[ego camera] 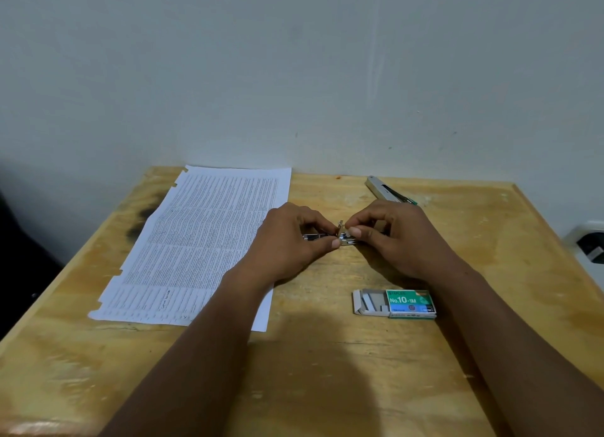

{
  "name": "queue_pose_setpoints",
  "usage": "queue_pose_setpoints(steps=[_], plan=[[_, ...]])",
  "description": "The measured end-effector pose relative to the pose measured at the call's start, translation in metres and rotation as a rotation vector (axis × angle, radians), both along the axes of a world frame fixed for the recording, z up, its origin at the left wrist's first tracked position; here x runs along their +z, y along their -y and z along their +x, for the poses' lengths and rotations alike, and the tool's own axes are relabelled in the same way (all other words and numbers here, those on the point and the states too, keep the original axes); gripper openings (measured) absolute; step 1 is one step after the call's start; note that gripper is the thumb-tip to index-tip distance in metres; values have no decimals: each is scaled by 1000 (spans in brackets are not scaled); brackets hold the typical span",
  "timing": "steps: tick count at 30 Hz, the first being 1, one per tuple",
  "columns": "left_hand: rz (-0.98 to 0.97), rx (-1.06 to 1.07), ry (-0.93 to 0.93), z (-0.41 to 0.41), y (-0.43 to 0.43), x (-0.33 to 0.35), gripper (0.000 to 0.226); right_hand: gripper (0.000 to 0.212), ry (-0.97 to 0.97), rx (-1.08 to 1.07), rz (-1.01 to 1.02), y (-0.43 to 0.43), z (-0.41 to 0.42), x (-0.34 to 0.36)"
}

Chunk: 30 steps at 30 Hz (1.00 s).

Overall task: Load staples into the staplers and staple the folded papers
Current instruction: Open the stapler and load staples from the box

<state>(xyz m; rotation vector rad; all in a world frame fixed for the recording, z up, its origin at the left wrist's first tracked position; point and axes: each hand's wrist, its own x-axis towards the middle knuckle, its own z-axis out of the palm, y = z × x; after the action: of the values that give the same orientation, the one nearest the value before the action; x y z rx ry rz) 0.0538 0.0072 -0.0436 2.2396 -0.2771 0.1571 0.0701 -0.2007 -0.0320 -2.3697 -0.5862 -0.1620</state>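
Observation:
A small metal stapler (340, 237) lies on the wooden table (327, 371) between both hands. My left hand (287, 240) pinches its left part with thumb and fingers. My right hand (398, 237) pinches its right end from the other side, fingertips meeting at a small raised metal piece. Most of the stapler is hidden by my fingers. A green box of No.10 staples (395, 303) lies slid open in front of my right hand, strips of staples showing. Printed paper (202, 240) lies flat at the left, partly under my left forearm.
A second, longer stapler (389, 191) lies at the back right near the wall. A white wall outlet with a dark plug (588, 243) sits beyond the table's right edge. A dark stain marks the table's left side.

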Motion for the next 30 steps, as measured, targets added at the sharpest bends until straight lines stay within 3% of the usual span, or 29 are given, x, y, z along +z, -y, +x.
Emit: queue_pose_setpoints(steps=[30], plan=[[-1, 5, 5, 2, 0, -3, 17, 13, -5, 6, 22, 1, 2, -6]])
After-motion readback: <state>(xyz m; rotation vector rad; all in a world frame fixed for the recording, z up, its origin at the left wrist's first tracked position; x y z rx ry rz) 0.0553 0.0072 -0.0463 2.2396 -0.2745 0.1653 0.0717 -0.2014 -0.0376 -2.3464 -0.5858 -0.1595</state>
